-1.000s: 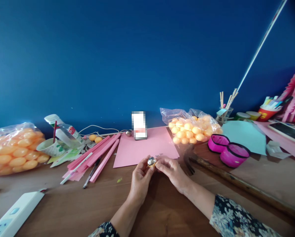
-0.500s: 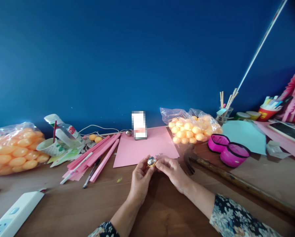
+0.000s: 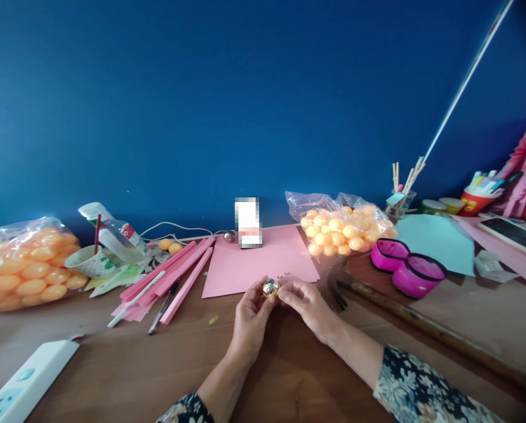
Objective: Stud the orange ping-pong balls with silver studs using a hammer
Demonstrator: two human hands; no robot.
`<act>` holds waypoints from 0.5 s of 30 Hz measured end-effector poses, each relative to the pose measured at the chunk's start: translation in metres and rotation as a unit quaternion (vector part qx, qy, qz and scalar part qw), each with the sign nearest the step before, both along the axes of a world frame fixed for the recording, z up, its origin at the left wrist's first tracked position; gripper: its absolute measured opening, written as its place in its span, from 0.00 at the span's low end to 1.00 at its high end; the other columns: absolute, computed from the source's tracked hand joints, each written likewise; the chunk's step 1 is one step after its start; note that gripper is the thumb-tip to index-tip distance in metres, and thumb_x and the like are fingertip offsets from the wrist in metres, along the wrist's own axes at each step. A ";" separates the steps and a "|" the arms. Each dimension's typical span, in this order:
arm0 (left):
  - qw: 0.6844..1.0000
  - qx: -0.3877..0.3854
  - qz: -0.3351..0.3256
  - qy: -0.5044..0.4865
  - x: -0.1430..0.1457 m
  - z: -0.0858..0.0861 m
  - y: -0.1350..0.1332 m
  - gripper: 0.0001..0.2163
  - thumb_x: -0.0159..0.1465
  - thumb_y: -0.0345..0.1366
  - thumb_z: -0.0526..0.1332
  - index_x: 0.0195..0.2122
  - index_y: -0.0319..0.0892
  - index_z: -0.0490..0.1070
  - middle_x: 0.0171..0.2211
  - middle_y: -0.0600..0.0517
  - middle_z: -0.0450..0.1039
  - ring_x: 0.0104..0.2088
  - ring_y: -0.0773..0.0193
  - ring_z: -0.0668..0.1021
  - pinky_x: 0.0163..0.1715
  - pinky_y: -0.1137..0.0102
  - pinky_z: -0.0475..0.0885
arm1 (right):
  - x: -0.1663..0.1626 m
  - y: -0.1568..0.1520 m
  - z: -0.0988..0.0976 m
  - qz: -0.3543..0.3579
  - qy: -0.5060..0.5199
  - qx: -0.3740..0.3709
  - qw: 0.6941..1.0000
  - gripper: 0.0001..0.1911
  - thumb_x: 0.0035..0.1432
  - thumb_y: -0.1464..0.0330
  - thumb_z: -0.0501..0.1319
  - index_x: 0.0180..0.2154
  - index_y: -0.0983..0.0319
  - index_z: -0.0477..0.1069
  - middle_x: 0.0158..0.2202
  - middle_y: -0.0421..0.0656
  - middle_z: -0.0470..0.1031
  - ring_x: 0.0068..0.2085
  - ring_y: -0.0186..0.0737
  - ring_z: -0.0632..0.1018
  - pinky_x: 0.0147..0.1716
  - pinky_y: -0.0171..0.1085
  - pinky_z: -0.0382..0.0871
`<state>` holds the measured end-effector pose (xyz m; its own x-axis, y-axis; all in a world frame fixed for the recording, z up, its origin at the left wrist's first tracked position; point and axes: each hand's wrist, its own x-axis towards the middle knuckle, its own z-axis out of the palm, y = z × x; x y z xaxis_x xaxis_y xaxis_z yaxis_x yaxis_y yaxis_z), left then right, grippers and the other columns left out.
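Observation:
Between my fingertips is a small shiny silver ball (image 3: 270, 286), with orange showing along its underside. My left hand (image 3: 250, 320) is closed around its left side, thumb below and fingers behind. From the right, my right hand (image 3: 309, 305) pinches at the ball's edge with thumb and forefinger; any small piece between those fingertips is hidden. Small silvery bits (image 3: 282, 275) show just above the right fingers. Both hands are over the table just in front of a pink sheet (image 3: 258, 267). A second silver ball (image 3: 230, 236) sits at that sheet's far left corner.
A phone (image 3: 248, 223) with a blurred screen stands behind the sheet. Bags of orange balls (image 3: 333, 232) lie to both sides. Pink strips (image 3: 170, 276) and a pen are on the left, near a power strip (image 3: 29, 376). A hammer (image 3: 399, 302) and magenta rings (image 3: 416, 276) lie right.

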<state>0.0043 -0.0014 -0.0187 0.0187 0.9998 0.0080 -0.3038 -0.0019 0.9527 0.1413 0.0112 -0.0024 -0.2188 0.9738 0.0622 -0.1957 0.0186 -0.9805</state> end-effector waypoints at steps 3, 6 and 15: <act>1.000 0.007 0.006 0.008 0.000 0.000 0.000 0.22 0.54 0.35 0.63 0.51 0.41 0.64 0.50 0.44 0.70 0.49 0.56 0.72 0.50 0.62 0.66 | 0.000 -0.001 0.002 -0.001 0.002 0.001 1.000 0.11 0.48 0.61 0.64 0.26 0.64 0.73 0.36 0.43 0.71 0.32 0.35 0.71 0.34 0.35 0.66; 1.000 0.013 0.008 0.015 0.000 0.001 0.000 0.22 0.54 0.35 0.63 0.50 0.41 0.65 0.50 0.45 0.70 0.49 0.56 0.72 0.50 0.63 0.66 | 0.000 -0.001 0.004 -0.002 0.006 -0.008 1.000 0.12 0.47 0.61 0.65 0.27 0.64 0.73 0.35 0.42 0.72 0.33 0.35 0.71 0.34 0.36 0.66; 0.995 0.020 0.033 0.094 0.001 0.003 -0.001 0.21 0.54 0.34 0.62 0.50 0.41 0.66 0.48 0.46 0.71 0.48 0.57 0.73 0.49 0.65 0.66 | 0.002 0.001 -0.001 0.007 0.015 -0.027 0.999 0.12 0.45 0.61 0.66 0.27 0.63 0.73 0.38 0.44 0.74 0.38 0.40 0.73 0.41 0.39 0.67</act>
<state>0.0052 -0.0028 -0.0154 -0.0424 0.9978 0.0505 -0.1189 -0.0553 0.9914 0.1437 0.0118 -0.0029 -0.2312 0.9728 0.0165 -0.2252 -0.0371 -0.9736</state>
